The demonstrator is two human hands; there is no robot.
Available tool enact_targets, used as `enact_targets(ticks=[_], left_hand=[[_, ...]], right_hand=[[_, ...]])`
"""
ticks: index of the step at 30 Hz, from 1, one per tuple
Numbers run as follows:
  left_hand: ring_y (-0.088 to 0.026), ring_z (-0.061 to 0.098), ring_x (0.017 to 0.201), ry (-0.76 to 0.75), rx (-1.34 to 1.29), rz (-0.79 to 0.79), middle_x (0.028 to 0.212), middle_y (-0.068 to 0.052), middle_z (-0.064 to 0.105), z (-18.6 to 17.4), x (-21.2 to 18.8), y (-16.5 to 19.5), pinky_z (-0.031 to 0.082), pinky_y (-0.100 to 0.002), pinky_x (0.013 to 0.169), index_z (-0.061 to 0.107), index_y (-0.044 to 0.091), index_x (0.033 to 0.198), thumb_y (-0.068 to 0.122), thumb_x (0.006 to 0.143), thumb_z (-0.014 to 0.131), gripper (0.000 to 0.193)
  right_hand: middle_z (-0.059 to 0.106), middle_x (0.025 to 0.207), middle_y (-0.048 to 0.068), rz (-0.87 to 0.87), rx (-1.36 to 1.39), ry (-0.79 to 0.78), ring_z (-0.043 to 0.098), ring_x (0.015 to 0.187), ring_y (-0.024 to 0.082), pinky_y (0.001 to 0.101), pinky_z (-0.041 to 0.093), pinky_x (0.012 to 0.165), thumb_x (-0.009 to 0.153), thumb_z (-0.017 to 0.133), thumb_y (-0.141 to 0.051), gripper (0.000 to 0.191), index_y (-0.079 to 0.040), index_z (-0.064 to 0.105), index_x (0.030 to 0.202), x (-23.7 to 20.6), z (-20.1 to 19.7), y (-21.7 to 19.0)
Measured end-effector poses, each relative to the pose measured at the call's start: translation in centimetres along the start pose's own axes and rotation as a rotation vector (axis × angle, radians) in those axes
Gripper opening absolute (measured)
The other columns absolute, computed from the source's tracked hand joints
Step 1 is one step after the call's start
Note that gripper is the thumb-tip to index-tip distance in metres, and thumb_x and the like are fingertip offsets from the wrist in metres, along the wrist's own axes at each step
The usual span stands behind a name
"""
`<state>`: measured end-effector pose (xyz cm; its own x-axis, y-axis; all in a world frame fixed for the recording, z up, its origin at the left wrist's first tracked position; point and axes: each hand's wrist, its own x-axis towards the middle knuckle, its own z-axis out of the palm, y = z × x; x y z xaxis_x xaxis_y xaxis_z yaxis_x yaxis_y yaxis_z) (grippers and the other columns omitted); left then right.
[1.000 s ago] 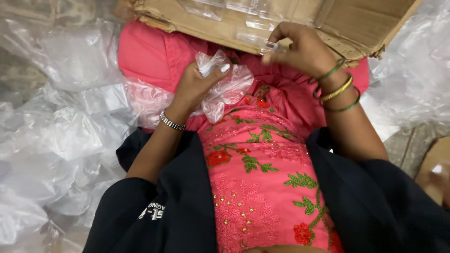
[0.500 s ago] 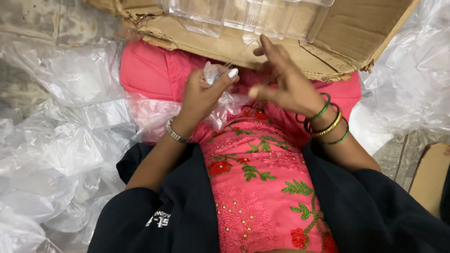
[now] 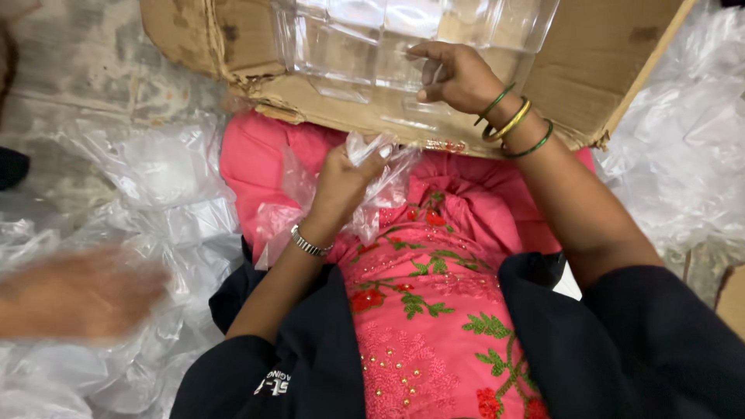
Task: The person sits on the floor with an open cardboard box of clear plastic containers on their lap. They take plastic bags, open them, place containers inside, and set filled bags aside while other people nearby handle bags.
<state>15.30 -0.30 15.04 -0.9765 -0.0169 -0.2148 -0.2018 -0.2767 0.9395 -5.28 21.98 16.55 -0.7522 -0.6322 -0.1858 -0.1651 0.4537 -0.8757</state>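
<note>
Fingers of the right hand (image 3: 454,74) pinch clear trays (image 3: 372,46) at upper centre; left hand (image 3: 345,182) grips crumpled plastic bag (image 3: 380,190); slick plastic might slip.

a worn brown cardboard box (image 3: 590,70) with torn flaps lies open at the top edge of the lap. clear moulded plastic trays (image 3: 365,39) sit inside it. a small crumpled clear plastic bag (image 3: 384,182) is just below the box's front flap. loose clear plastic bags (image 3: 147,202) pile on the floor at the left.
</note>
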Motion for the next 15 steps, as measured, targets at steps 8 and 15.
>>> enact_targets(ticks=[8,15], left_hand=[[-0.006,0.061,0.071,-0.014,-0.068,0.019,0.086,-0.002,0.071,-1.1,-0.1,-1.7,0.05,-0.024,0.061,0.072,-0.002,0.103,0.018,0.099,0.073,0.021],[-0.007,0.067,0.076,0.003,-0.101,0.047,0.094,-0.003,0.076,-0.4,0.8,-2.9,0.054,-0.024,0.066,0.071,0.0,0.108,0.016,0.096,0.072,0.021]], right_hand=[[0.054,0.129,0.027,0.16,-0.785,0.206,0.051,0.118,0.046,0.0543,0.04,0.103,0.055,0.102,-0.018,0.096,-0.007,0.058,0.14,1.1,-1.1,5.5],[0.071,0.123,0.02,-0.084,-0.602,0.272,0.068,0.109,0.034,0.0472,0.055,0.098,0.052,0.099,-0.006,0.079,-0.007,0.072,0.126,1.9,-1.6,6.6]])
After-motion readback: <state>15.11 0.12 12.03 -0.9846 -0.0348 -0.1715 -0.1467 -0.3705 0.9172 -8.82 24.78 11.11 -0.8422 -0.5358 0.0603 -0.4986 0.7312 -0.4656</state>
